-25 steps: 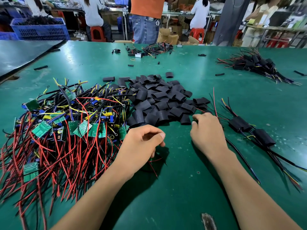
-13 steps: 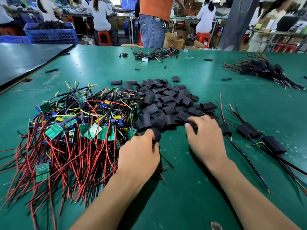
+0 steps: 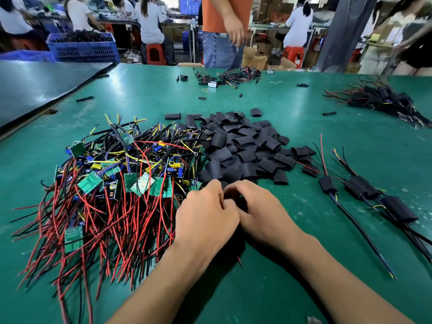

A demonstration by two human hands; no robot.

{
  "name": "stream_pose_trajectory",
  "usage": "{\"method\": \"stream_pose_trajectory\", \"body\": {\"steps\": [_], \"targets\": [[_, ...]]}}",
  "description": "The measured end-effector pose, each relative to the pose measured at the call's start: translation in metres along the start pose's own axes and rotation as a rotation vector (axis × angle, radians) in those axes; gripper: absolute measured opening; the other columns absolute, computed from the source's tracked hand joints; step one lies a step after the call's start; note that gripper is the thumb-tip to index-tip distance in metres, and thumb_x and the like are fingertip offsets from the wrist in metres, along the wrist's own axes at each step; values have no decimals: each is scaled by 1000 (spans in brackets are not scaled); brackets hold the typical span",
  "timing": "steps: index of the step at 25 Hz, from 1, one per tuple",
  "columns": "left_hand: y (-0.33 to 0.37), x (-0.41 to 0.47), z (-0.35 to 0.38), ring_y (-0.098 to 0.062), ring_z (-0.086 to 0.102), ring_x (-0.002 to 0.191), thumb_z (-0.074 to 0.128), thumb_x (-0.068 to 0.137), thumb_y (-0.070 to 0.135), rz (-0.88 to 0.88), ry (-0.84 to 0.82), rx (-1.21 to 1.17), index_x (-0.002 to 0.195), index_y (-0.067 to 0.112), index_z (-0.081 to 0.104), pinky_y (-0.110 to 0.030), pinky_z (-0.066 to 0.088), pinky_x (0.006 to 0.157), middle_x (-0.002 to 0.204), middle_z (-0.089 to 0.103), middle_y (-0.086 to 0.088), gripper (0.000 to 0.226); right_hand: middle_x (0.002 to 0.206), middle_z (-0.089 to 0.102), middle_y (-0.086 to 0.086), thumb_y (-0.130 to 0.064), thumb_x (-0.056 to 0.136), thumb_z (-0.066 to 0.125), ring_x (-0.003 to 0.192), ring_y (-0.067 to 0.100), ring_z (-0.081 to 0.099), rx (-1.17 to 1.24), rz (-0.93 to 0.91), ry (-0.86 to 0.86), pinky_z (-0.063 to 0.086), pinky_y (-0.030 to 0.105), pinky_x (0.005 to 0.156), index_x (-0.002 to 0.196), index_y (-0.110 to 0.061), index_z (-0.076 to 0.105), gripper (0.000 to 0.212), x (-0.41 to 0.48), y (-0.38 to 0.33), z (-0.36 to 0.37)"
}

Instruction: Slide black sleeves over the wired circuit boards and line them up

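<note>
Head camera, looking down at a green table [image 3: 304, 118]. The person's two hands meet at the centre, just in front of the near edge of a pile of loose sleeves [image 3: 243, 148].

The left hand [image 3: 205, 218] and right hand [image 3: 261, 216] touch, with fingers curled in toward each other. Between them a dark shape shows, which looks like a single black sleeve [image 3: 235, 198] pinched by the right hand. What the left hand's curled fingers hold is hidden and cannot be told. A red wire [image 3: 239, 263] pokes out beneath the wrists, so it is probably a wired board. The sleeve's long axis cannot be made out under the fingers.

The heap of wired circuit boards [image 3: 112, 183] lies to the left, touching the left hand's side, with red leads fanning toward the viewer. The row of sleeved boards [image 3: 360, 187] lies to the right, apart from the hands and nearer the right hand. They slant from far-left to near-right, and their wires trail toward the viewer.

Bare table lies between the right hand and that row, though the row's trailing wires could snag.

Farther off are another bundle [image 3: 378, 99], a blue crate [image 3: 81, 47] and a person in an orange shirt [image 3: 224, 12].
</note>
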State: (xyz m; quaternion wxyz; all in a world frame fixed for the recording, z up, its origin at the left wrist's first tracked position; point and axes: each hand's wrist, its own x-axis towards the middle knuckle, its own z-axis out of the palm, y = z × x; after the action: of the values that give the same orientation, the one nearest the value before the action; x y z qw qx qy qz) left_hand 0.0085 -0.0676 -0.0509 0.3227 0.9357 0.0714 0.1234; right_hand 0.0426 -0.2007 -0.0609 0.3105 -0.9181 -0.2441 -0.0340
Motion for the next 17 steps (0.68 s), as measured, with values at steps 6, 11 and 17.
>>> {"method": "stream_pose_trajectory", "body": {"steps": [6,11,17], "targets": [[-4,4,7,-26,56,63,55,89,43,2,152,-143,70,23,40,-36,43,58,57,55,4,31,82,49,-12,-52,74,47,79,13,49,-97,3,-76,38,32,68,89,-31,51,26,-1,-6,-2],[-8,3,14,-27,56,63,54,90,47,108,87,-151,70,24,41,-36,44,56,56,54,3,33,96,66,-3,-24,92,57,92,23,60,-88,110,67,48,38,78,97,-21,60,7,2,4,-2],[-5,1,14,-33,56,63,51,95,46,179,40,-112,73,18,48,-42,49,59,59,55,-2,36,93,67,-9,-14,94,62,88,5,60,169,102,248,45,17,79,96,-23,63,10,1,9,-4]]}}
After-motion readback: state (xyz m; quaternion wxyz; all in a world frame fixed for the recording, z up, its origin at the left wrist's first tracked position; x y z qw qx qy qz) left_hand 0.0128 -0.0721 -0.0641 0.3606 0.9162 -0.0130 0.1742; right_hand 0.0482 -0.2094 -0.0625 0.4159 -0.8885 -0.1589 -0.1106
